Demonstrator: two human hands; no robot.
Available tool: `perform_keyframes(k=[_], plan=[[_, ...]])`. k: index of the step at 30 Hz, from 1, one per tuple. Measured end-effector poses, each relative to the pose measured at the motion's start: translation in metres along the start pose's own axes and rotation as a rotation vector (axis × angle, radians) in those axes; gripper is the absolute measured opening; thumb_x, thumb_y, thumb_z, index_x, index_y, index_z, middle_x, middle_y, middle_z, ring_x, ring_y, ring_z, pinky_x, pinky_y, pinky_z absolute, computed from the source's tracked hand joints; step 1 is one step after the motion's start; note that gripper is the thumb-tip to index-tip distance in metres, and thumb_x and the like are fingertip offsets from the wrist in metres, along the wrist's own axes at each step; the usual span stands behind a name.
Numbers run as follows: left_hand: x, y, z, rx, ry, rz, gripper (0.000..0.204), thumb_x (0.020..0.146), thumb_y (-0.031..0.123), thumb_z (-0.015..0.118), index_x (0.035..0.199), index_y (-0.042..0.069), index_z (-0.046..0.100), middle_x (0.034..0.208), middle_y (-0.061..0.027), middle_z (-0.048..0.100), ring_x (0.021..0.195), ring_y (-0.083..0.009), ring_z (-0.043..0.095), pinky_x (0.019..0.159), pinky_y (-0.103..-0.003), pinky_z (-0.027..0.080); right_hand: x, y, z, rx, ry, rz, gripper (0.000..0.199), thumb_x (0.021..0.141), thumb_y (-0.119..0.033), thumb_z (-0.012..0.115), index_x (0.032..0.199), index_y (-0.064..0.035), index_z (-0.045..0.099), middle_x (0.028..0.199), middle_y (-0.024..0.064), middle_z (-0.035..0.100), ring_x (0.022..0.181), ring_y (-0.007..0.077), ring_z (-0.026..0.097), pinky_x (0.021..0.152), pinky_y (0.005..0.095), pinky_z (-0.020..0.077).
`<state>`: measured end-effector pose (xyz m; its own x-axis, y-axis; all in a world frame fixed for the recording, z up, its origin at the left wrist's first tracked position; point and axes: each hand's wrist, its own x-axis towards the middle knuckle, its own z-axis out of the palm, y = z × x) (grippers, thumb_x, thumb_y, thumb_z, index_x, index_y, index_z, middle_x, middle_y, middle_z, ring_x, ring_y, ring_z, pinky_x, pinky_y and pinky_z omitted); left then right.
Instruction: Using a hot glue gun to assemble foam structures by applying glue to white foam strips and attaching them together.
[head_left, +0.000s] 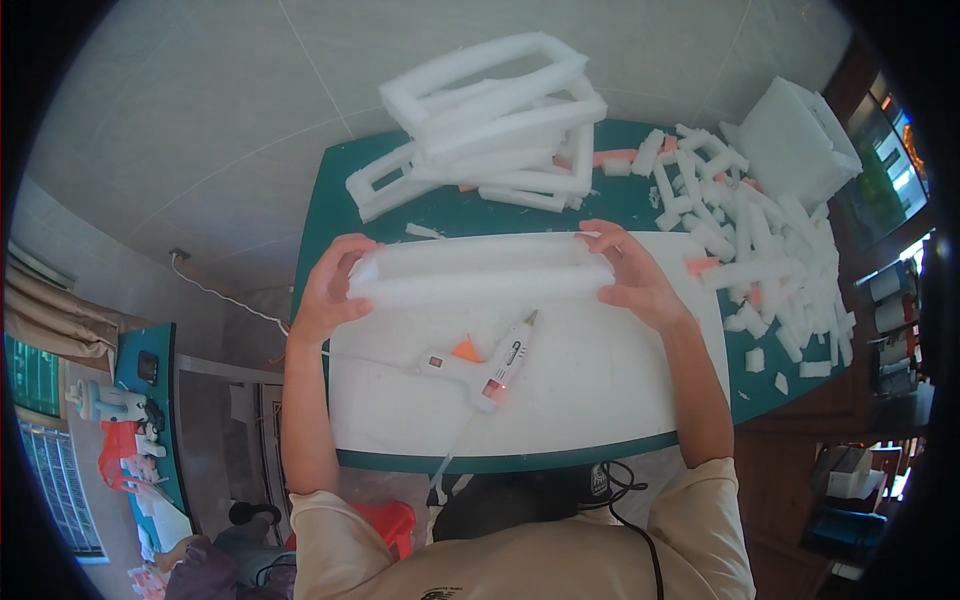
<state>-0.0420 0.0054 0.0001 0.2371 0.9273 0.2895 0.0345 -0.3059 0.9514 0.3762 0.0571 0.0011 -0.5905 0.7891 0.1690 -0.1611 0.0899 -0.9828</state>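
A long white foam piece (485,288), seemingly a narrow frame or trough, lies crosswise over the white board (600,400). My left hand (333,285) grips its left end, thumb on the near side and fingers on the far side. At the other end, my right hand (632,275) holds it the same way, fingers bent round the corner. Just nearer to me, a white glue gun (505,362) with an orange trigger rests on the board, its nozzle pointing up and right. Its cord runs off to the left.
Several white foam frames (500,110) are stacked on the green table (325,215) beyond the board. Loose foam strips (740,220) heap at the right, beside a large foam block (795,140). At far left, a person sits near another green table (160,400).
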Motion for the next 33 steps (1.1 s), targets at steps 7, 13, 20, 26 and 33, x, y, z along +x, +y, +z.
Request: perform_keyframes(k=[7, 13, 20, 26, 33], plan=[[0.001, -0.001, 0.006, -0.067, 0.073, -0.243, 0.055, 0.075, 0.018, 0.073, 0.124, 0.005, 0.053, 0.125, -0.0051, 0.05, 0.12, -0.0203, 0.049, 0.099, -0.034, 0.039, 0.001, 0.001, 0.003, 0.053, 0.129, 0.032, 0.049, 0.077, 0.0, 0.069, 0.121, -0.0126, 0.051, 0.14, 0.0074, 0.041, 0.132, 0.0273, 0.041, 0.107, 0.0391, 0.0366], [0.0, -0.003, 0.006, -0.045, 0.106, -0.282, 0.044, 0.085, 0.03, 0.063, 0.121, 0.007, 0.054, 0.125, -0.0052, 0.051, 0.114, -0.016, 0.052, 0.087, -0.032, 0.048, 0.001, -0.002, 0.011, -0.018, 0.177, 0.031, 0.057, 0.084, -0.001, 0.068, 0.135, -0.0111, 0.044, 0.139, 0.0049, 0.042, 0.128, 0.0246, 0.044, 0.104, 0.0356, 0.0402], [0.0, -0.003, 0.006, -0.058, 0.126, -0.363, 0.035, 0.094, 0.028, 0.052, 0.121, 0.007, 0.055, 0.126, -0.0052, 0.053, 0.111, -0.0163, 0.054, 0.085, -0.033, 0.049, 0.001, 0.005, 0.012, -0.173, 0.286, 0.096, 0.053, 0.088, -0.006, 0.067, 0.135, -0.0073, 0.043, 0.129, 0.0054, 0.051, 0.114, 0.021, 0.055, 0.093, 0.0301, 0.0451], [0.002, -0.002, 0.008, -0.073, 0.125, -0.392, 0.035, 0.094, 0.028, 0.051, 0.122, 0.007, 0.055, 0.126, -0.0057, 0.053, 0.11, -0.0161, 0.055, 0.082, -0.032, 0.049, 0.0, 0.012, 0.007, -0.183, 0.294, 0.102, 0.05, 0.089, -0.006, 0.066, 0.134, -0.0057, 0.043, 0.122, 0.0046, 0.055, 0.106, 0.0173, 0.059, 0.09, 0.0293, 0.0467], [0.001, -0.002, 0.006, -0.008, 0.133, -0.41, 0.035, 0.093, 0.03, 0.053, 0.12, 0.008, 0.056, 0.127, -0.0048, 0.053, 0.111, -0.0159, 0.053, 0.081, -0.031, 0.049, -0.001, 0.008, 0.009, -0.097, 0.218, 0.014, 0.052, 0.091, -0.01, 0.063, 0.137, -0.0074, 0.04, 0.13, 0.0083, 0.046, 0.115, 0.0194, 0.053, 0.094, 0.0346, 0.0479]])
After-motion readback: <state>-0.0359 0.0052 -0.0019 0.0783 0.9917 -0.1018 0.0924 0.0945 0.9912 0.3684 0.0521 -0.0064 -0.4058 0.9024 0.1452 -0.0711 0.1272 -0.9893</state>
